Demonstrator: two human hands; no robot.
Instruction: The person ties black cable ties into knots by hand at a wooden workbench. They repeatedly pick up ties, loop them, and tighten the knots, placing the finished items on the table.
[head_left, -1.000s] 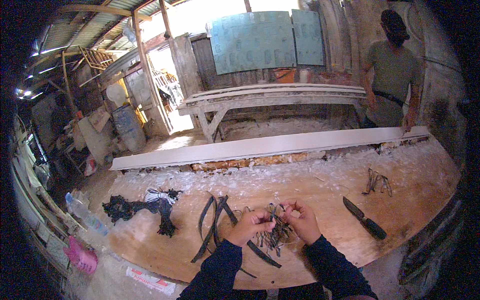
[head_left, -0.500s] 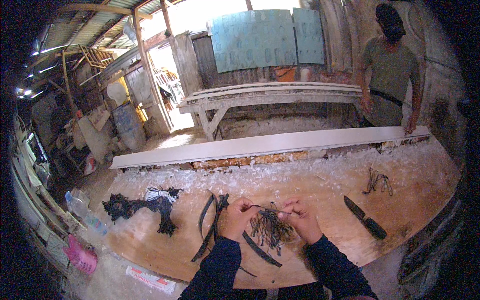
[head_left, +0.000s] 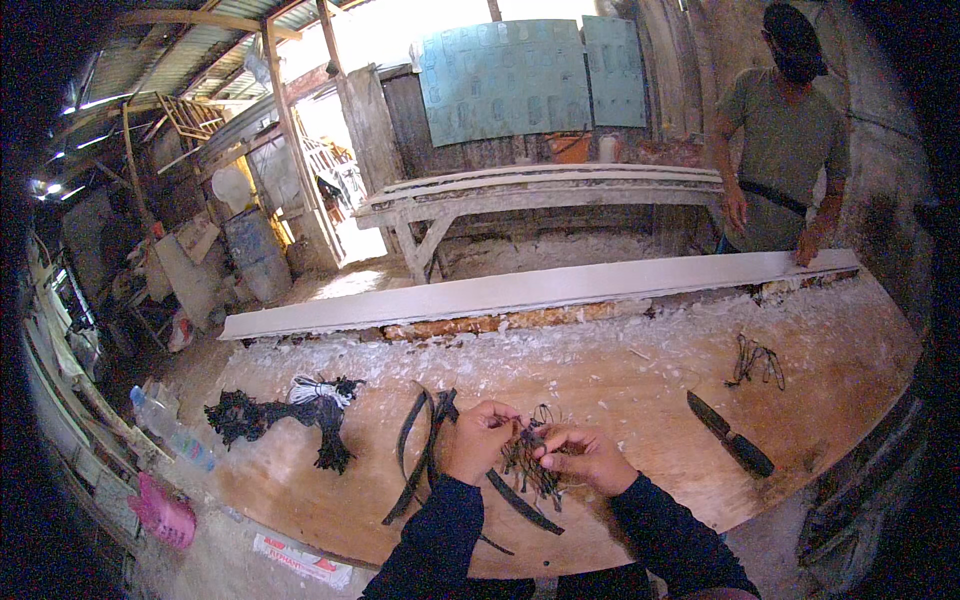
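Observation:
My left hand (head_left: pixel 480 442) is closed in a pinch on a thin black cord (head_left: pixel 524 428). My right hand (head_left: pixel 588 460) pinches it too, close beside the left, and the fingers partly cover it. Both hands hover over a loose tangle of short black cords (head_left: pixel 537 488) on the wooden board. By my left wrist lie curved black rubber-like strips (head_left: pixel 408 440), with another black strip (head_left: pixel 522 503) between my forearms. To the right rests a knife (head_left: pixel 728 432) with a dark blade and handle. Beyond it sits a small bunch of looped cords (head_left: pixel 755 362).
Bundles of black cord (head_left: pixel 270 415), one topped by white cord (head_left: pixel 325 389), lie at the left. A long white strip (head_left: pixel 540 285) spans the board's far edge, where a person (head_left: pixel 785 150) stands with a hand on it. A plastic bottle (head_left: pixel 172 425) is off the left side.
My right hand has moved left and slightly down, closer to my left hand. The cord stretched between them before is now bunched at the fingertips. The person's head and hand have shifted slightly.

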